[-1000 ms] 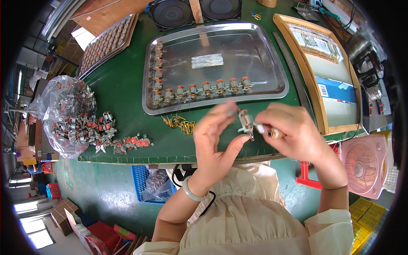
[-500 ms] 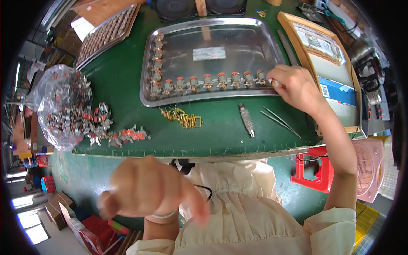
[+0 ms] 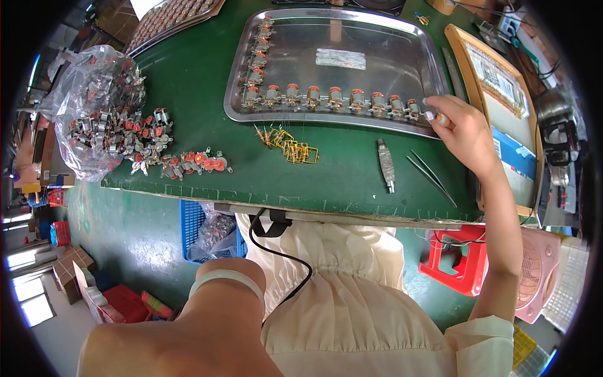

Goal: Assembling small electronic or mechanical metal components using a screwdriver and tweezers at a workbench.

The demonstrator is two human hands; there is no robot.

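Observation:
My right hand (image 3: 463, 129) is over the near right corner of a shallow metal tray (image 3: 339, 125). Its thumb and forefinger stand apart with no part visible between them, and white wrapping shows on a fingertip. Beside those fingers is the last of several small metal parts with orange-red tops (image 3: 412, 108), set in a row along the tray's near side. A second row (image 3: 259, 61) runs up its left side. My left hand (image 3: 231, 269), below the table edge, shows only its back and a white wristband; its fingers are hidden.
Left on the green table, similar parts (image 3: 141, 135) spill from a clear plastic bag (image 3: 88, 94). Yellow wire frames (image 3: 295, 149), a wrapped tool (image 3: 386, 164) and tweezers (image 3: 433, 178) lie before the tray. A wooden-framed box (image 3: 502, 107) stands right; a blue crate (image 3: 193, 229) is below.
My right hand has loosened, its thumb and forefinger parting by the row's end. My left hand has turned, hiding its fingers. The whole view has shifted slightly.

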